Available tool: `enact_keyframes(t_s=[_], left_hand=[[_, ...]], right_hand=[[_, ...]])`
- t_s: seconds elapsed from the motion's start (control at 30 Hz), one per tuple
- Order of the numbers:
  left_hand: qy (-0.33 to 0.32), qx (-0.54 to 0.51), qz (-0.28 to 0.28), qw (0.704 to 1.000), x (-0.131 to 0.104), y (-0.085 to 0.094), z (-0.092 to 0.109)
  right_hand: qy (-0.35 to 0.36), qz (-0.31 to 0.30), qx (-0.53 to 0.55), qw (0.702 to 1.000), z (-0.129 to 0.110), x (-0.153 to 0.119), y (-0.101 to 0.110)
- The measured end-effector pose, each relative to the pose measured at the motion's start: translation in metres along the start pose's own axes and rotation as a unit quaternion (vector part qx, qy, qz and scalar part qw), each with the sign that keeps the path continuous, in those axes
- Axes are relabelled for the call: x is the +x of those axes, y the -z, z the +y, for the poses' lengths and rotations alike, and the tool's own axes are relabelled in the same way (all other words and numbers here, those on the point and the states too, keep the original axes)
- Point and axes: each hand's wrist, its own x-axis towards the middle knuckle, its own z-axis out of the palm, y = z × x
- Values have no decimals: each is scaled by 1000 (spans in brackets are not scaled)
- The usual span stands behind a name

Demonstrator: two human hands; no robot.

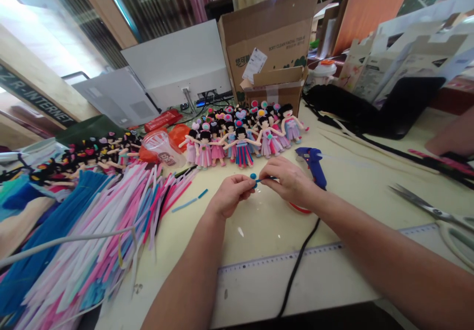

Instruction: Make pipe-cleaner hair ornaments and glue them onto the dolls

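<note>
Near the middle of the table, my left hand (236, 193) pinches a small blue pipe-cleaner piece (254, 176) with a rounded coil at its top. My right hand (287, 181) grips the straight end of the same blue piece from the right, fingers closed. Two short blue pipe-cleaner pieces (185, 204) lie to the left of my left hand. Behind my right hand is a blue glue gun (314, 165), its black cable running toward the front edge. A red curved strip (299, 208) shows partly under my right wrist.
Several small dolls (242, 145) stand behind the hands, before a cardboard box (266, 39). Pipe cleaners (107, 221) are heaped at the left. Scissors (437, 212) lie right, beside a ruler (281, 258) along the front. Another person's arm (454, 135) shows at the right edge.
</note>
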Motion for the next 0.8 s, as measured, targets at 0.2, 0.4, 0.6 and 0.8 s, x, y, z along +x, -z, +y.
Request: enact_keyframes(t_s=[0.2,0.4,0.6,0.8], left_hand=[[-6,-92,39,995,2,-7,-3],[5,-124,66,990,3,-11,-5],[-13,-134,83,987,4,-17,-9],[24,-95,55,994,5,-10,-8]], right_hand=[[-25,16,21,999,-7,-1,-4],[-56,29,22,998,-14,-2,-8],[-63,34,24,997,-12,-3,-14],[-57,9,27,998,-6,-2,-9]])
